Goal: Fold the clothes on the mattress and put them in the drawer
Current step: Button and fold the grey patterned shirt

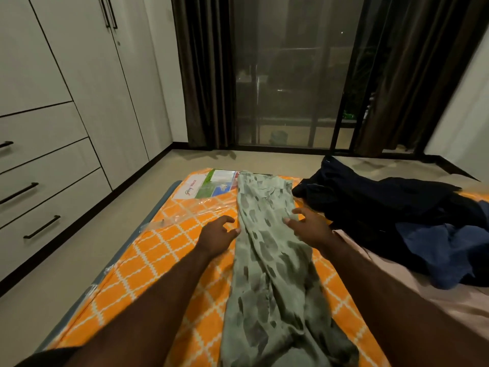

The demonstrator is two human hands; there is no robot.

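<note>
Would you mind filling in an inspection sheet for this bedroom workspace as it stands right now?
Surface: orange checked mattress, with clear plastic wrap and a printed leaflet at its far end.
Job's things: green patterned garment laid out lengthwise; dark clothes pile to its right, unfolded; drawers on the left, all closed.
Clutter: pale sheet at the right, partly under the pile.
Grippers: left hand at the garment's left edge, right hand on its right edge; neither grips anything.
Cables: nothing seen.
Surroundings: white wardrobe, dark curtains, glass door, floor.
</note>
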